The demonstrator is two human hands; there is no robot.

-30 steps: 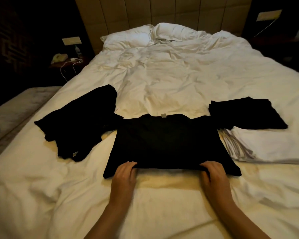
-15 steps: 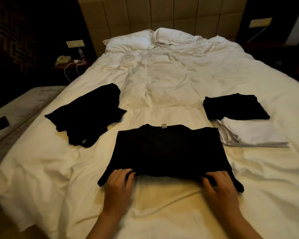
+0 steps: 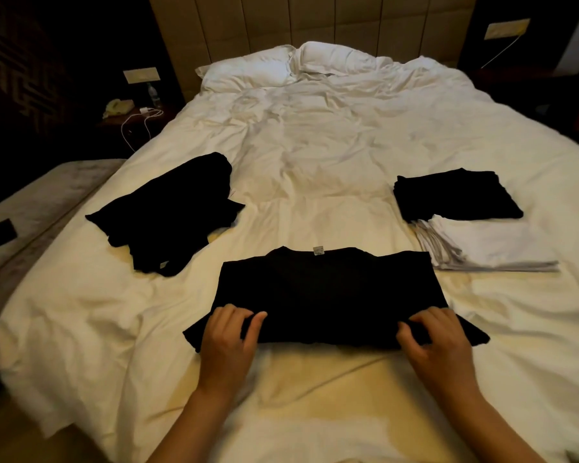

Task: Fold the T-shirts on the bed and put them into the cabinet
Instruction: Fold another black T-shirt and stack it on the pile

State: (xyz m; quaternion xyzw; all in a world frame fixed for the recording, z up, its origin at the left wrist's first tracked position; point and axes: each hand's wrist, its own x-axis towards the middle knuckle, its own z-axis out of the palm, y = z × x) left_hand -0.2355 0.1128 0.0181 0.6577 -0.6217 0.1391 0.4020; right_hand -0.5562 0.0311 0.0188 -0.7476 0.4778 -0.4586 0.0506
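A black T-shirt (image 3: 325, 292) lies partly folded on the white bed (image 3: 315, 155), its collar tag pointing away from me. My left hand (image 3: 229, 335) grips its near left edge, fingers curled over the fabric. My right hand (image 3: 438, 342) grips the near right edge the same way. To the left lies a heap of unfolded black T-shirts (image 3: 168, 208). On the right, folded black T-shirts (image 3: 452, 195) sit on a stack of folded white T-shirts (image 3: 488, 248). No cabinet is in view.
Two white pillows (image 3: 281, 65) lie against the padded headboard (image 3: 298, 21). A dark nightstand (image 3: 131, 115) at the far left holds a phone, a bottle and a white cable. A pale bench (image 3: 37, 202) runs along the bed's left side.
The black T-shirt has slid toward me on the bed with both hands on its near edge. My view has pulled back from the bed.
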